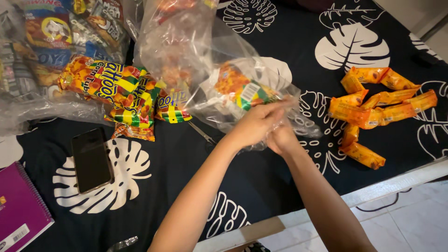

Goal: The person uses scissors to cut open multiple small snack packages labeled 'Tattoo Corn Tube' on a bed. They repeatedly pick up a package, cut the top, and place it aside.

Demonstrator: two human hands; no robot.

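Both hands, the left hand [254,125] and the right hand [281,138], grip tight on a clear bag [233,88] of snack packs [240,88], twisting its end, which I think needs tying next.

Your left hand [254,125] overlaps your right hand [281,138] at the plastic bag [233,88]; snack packets [116,91] left of it, wrapped bars [375,109] right, phone [91,160] near left.
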